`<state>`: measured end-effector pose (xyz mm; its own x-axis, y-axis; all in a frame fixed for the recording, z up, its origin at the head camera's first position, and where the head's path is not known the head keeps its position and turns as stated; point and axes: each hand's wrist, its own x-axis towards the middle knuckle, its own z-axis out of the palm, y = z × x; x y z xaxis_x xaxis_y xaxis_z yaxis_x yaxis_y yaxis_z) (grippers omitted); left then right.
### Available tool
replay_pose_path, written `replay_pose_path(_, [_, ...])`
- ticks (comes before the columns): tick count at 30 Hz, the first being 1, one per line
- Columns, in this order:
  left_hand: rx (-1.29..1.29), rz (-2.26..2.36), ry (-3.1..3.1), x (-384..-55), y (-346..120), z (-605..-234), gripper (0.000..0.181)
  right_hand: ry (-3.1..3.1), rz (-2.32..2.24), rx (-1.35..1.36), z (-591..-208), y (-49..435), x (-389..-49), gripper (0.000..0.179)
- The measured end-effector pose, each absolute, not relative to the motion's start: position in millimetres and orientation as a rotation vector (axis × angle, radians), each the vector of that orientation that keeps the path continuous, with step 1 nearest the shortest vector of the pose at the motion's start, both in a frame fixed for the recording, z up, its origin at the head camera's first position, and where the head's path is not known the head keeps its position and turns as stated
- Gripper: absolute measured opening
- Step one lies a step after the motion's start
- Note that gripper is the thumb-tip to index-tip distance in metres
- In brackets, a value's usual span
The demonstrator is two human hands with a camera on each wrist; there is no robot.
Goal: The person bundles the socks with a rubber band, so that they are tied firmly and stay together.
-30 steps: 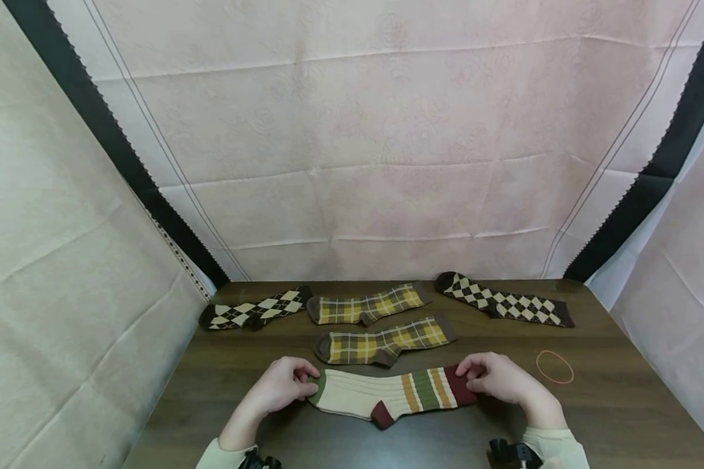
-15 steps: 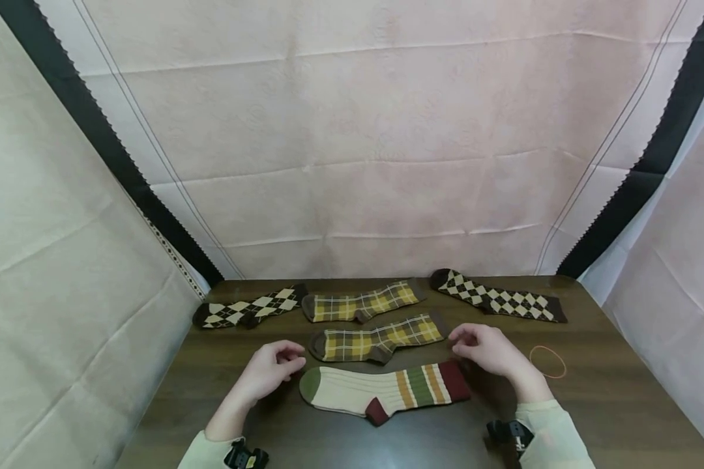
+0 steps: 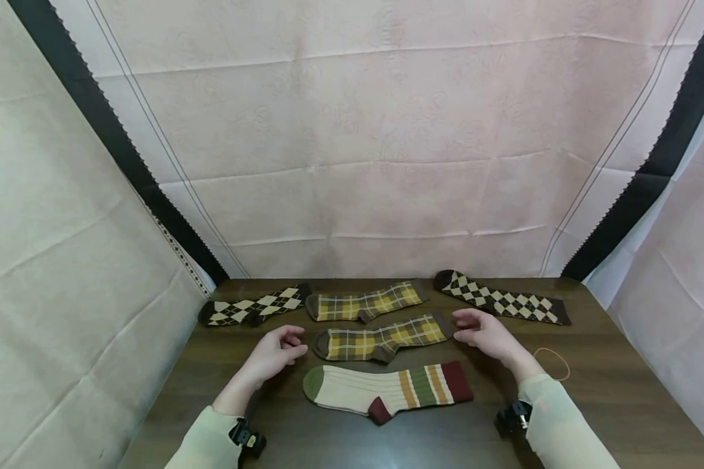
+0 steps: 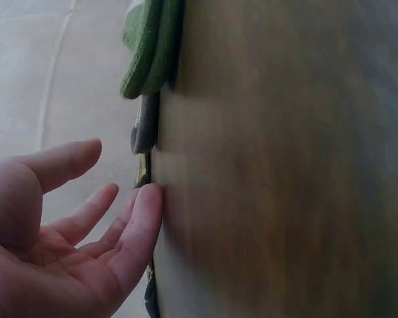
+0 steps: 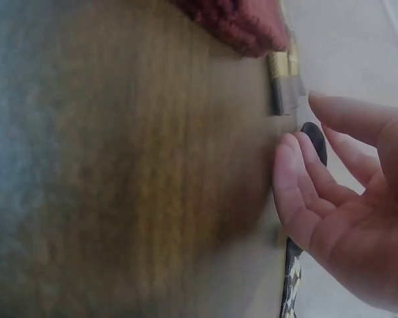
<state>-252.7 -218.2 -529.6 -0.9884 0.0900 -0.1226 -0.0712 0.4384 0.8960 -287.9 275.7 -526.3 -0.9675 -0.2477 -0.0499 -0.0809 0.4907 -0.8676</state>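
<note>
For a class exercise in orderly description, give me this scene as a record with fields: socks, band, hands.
surface: brown table
nearest the person: striped sock, with two layers showing at its green toe
middle: nearer plaid sock and farther plaid sock
far left: left argyle sock
far right: right argyle sock
band: orange band, on the right, partly hidden
left hand: by the nearer plaid sock's left end, holding nothing
right hand: by its right end, holding nothing

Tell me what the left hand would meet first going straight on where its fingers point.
The left hand would likely meet the nearer yellow plaid sock at its dark toe; the hand's height is unclear, so it might pass above.
</note>
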Motion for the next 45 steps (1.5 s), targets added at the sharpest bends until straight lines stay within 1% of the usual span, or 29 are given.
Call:
replay_pose_path(4, [0.030,1.590,2.540,-257.7,-213.5,-531.7,0.045,2.579,-1.432,-0.343,-528.7,272.6,-293.7,0.054])
replay_pose_path(12, [0.055,1.507,2.572,-264.3,-203.3,-528.4,0.055,2.619,-1.360,-0.346,-530.5,260.4,-308.5,0.055])
replay_pose_path(20, [0.069,1.496,2.551,-271.7,-196.9,-529.6,0.053,2.691,-1.262,-0.326,-529.0,249.2,-314.6,0.052])
replay_pose_path(30, [0.051,1.465,2.577,-269.7,-198.7,-532.0,0.040,2.704,-1.227,-0.253,-532.9,246.2,-311.6,0.050])
replay_pose_path(40, [0.014,1.452,2.578,-267.8,-196.6,-532.4,0.039,2.714,-1.240,-0.183,-532.3,238.8,-308.5,0.049])
replay_pose_path(45, [0.040,1.447,2.582,-266.4,-196.3,-530.4,0.037,2.730,-1.218,-0.167,-531.9,238.4,-308.0,0.048])
